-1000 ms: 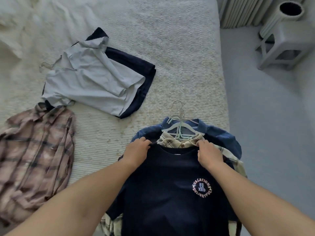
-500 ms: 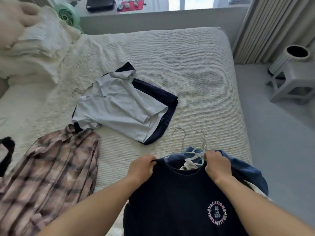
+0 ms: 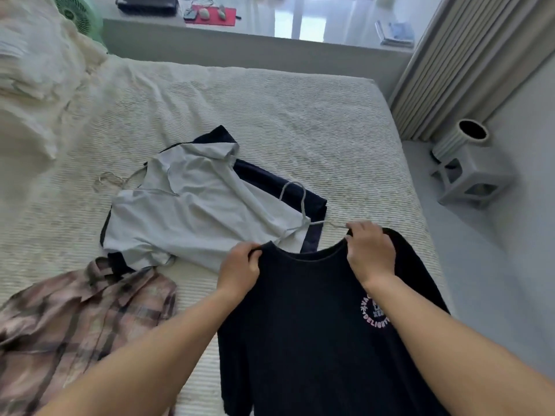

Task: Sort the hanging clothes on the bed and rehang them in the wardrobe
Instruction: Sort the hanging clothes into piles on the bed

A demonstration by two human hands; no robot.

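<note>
Left hand (image 3: 240,270) and right hand (image 3: 371,253) pinching navy T-shirt (image 3: 315,325) shoulders, hanger (image 3: 300,211) above

Bare bedspread (image 3: 300,115) lies open from 11 to 1 o'clock, beyond the grey T-shirt (image 3: 195,211) heaped on a dark garment (image 3: 282,187) at 11, whose wire hanger hooks (image 3: 111,178) jut toward 10. The plaid shirt (image 3: 75,319) covers the bed at 8 o'clock, rumpled bedding (image 3: 39,85) fills 10, and what seems a grey stool (image 3: 471,178) stands on the floor at 2.
</note>
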